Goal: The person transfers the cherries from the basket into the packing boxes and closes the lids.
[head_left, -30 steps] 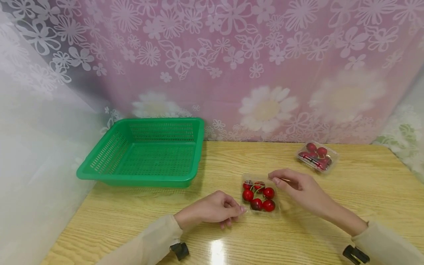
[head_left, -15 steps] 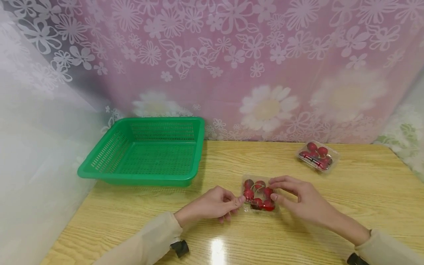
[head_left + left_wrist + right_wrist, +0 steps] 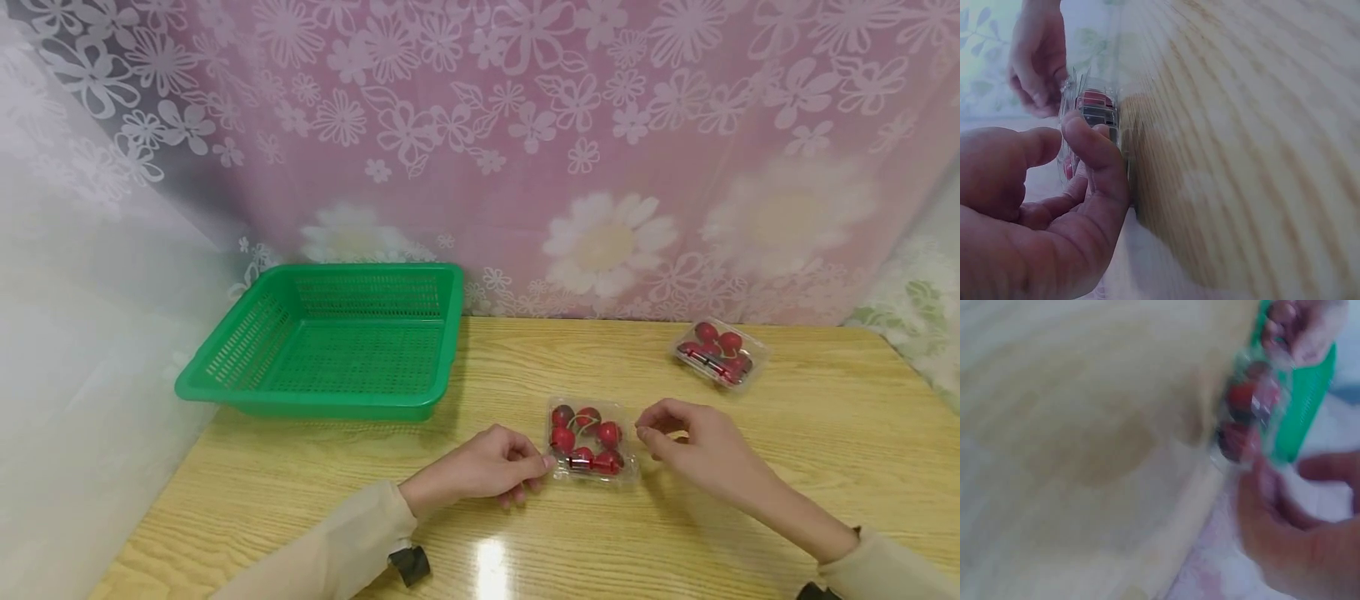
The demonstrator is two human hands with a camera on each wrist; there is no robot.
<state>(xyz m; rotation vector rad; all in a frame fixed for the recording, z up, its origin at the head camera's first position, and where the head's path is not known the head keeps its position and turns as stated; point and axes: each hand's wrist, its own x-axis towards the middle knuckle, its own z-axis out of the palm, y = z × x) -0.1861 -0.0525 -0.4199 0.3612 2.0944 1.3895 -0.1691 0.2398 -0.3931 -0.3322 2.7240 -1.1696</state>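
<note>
A clear plastic clamshell box (image 3: 585, 440) of red cherries with green stems lies on the table in front of me. My left hand (image 3: 491, 467) holds its near left corner, thumb and fingertips at the edge. In the left wrist view, the thumb (image 3: 1044, 145) lies above the lid's rim and the curled fingers against the box's side. My right hand (image 3: 697, 446) is just right of the box, apart from it, thumb and forefinger close together around nothing. The right wrist view is blurred; there the box (image 3: 1244, 412) is beyond the right hand's fingers.
A green slotted basket (image 3: 442, 350) stands at the back left of the wooden table (image 3: 525, 358). Another clear box of cherries (image 3: 720, 354) sits at the back right. A pink floral curtain (image 3: 487, 192) hangs behind the table.
My right hand moved left onto the box's right part, then drew back to the right, off it. The left hand stays at the near left corner.
</note>
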